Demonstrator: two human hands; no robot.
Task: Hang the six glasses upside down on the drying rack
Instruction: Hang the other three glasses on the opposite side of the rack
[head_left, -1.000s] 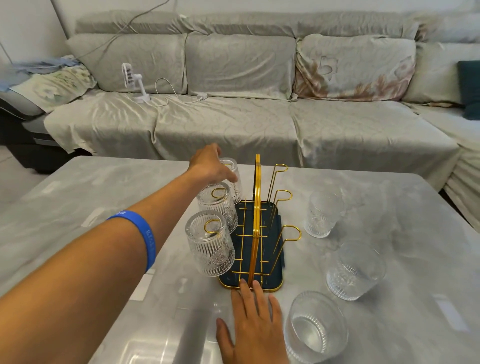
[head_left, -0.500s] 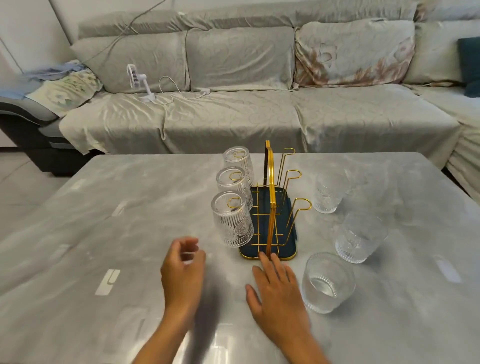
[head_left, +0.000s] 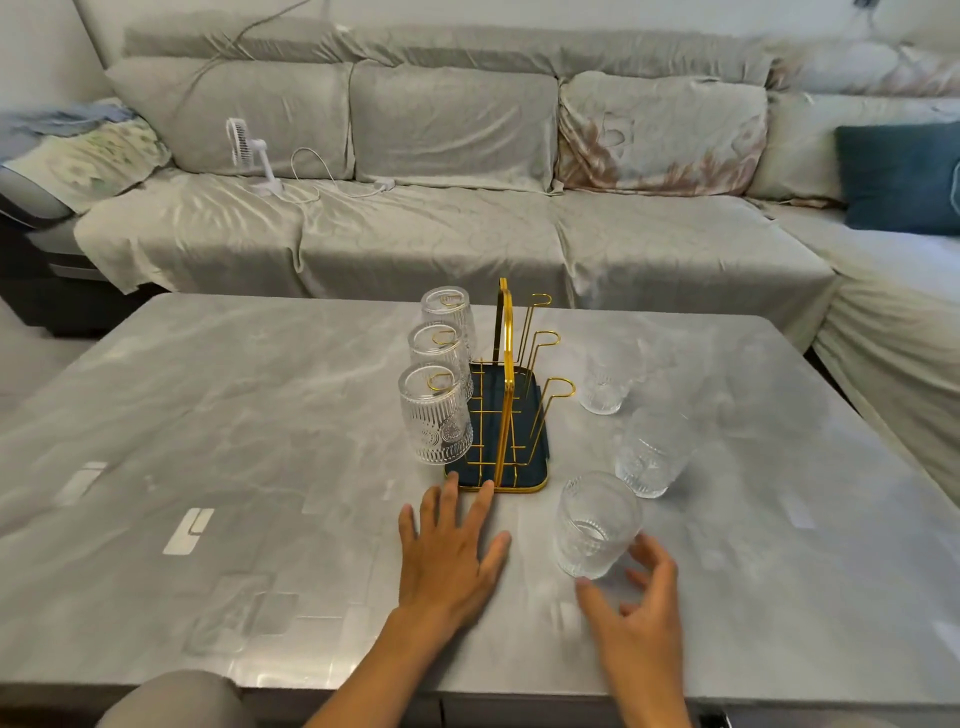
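I see the drying rack (head_left: 506, 415) standing near the middle of the grey marbled worktop (head_left: 234, 415), its gold wire pegs rising from a dark blue tray. On its left side three ribbed glasses hang upside down on the pegs, one behind the other: the nearest hung glass (head_left: 435, 414), the middle hung glass (head_left: 439, 353) and the far hung glass (head_left: 449, 317). The three pegs on the right side are bare.

To the right of the rack three more glasses stand upright on the worktop: the far loose glass (head_left: 605, 384), the middle loose glass (head_left: 652, 452) and the near loose glass (head_left: 595, 525), which is closest to me.

My left hand (head_left: 452, 551) lies flat on the worktop, fingers spread, its fingertips just at the front edge of the rack's tray; its grip holds nothing. My right hand (head_left: 636, 608) sits just beside the near loose glass, fingers curled and parted wide around its base; the grip has not closed on it, though I cannot tell whether a fingertip touches the glass.

A covered sofa (head_left: 467, 218) runs behind the worktop, with a small white fan (head_left: 249, 156) on it.
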